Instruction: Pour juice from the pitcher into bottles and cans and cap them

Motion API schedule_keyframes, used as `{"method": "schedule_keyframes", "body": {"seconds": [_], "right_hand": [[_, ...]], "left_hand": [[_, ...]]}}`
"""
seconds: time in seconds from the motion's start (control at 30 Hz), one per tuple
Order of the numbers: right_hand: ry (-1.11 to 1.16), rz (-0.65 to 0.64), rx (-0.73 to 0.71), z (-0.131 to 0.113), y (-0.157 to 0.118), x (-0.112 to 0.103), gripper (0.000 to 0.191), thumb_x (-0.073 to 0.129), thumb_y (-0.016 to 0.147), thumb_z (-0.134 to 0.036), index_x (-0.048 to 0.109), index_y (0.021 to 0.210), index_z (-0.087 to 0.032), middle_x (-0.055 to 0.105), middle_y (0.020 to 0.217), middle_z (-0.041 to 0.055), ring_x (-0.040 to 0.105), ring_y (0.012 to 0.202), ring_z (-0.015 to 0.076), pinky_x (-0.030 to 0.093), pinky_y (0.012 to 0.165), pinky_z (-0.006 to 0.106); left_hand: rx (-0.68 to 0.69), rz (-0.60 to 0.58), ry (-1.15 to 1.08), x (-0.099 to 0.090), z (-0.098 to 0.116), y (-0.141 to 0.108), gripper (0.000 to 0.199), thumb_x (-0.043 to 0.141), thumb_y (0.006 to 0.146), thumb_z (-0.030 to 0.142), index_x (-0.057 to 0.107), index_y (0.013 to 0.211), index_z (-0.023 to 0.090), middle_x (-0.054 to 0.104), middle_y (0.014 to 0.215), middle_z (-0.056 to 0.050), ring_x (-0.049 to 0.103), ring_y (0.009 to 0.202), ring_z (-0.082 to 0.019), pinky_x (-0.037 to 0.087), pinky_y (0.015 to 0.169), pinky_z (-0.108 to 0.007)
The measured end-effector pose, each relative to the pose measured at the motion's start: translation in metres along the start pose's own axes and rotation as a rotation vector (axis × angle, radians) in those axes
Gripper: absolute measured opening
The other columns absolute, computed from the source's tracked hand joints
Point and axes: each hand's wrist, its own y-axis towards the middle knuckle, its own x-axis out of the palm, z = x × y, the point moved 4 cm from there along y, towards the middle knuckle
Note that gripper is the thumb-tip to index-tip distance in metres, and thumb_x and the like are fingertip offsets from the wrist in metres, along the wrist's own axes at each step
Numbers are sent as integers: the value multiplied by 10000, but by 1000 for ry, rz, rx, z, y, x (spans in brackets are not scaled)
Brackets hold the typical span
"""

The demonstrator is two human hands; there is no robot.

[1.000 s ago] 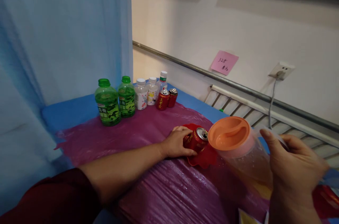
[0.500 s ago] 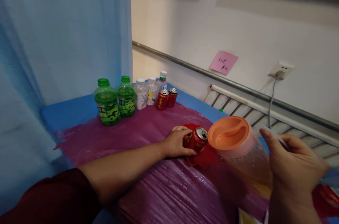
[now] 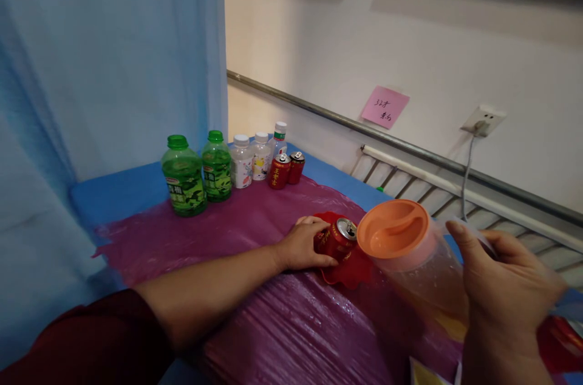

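Note:
My left hand (image 3: 306,244) is wrapped round a red can (image 3: 336,239) near the middle of the view. The can is open and leans to the right over a red wavy-edged mat (image 3: 350,272). On the right, my right hand (image 3: 505,275) grips the handle of a clear pitcher (image 3: 423,279) with an orange lid (image 3: 394,228). The pitcher tilts toward the can, its lid close to the can's top. Yellowish liquid shows low in the pitcher. Whether anything flows between the two cannot be made out.
Two green bottles (image 3: 184,181), several white-capped bottles (image 3: 242,163) and two red cans (image 3: 279,172) stand at the back of the purple-covered table (image 3: 282,324). A radiator (image 3: 410,181) and a plugged socket (image 3: 483,121) are on the right. Another red object (image 3: 562,342) lies lower right.

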Motion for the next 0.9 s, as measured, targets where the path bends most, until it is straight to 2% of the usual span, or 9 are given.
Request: {"method": "schedule_keyframes", "body": {"seconds": [0.9], "right_hand": [[-39,4,-37,-1,0,-1,552,685,731,-750,675,673,-201,455,513,-48,424,526,129,302,537,281]], "left_hand": [[1,-13,2,-1,1,0,765,898,584,566,682,1239,236,671,1203,-99,585,1173,-333,403,1088,-488]]}}
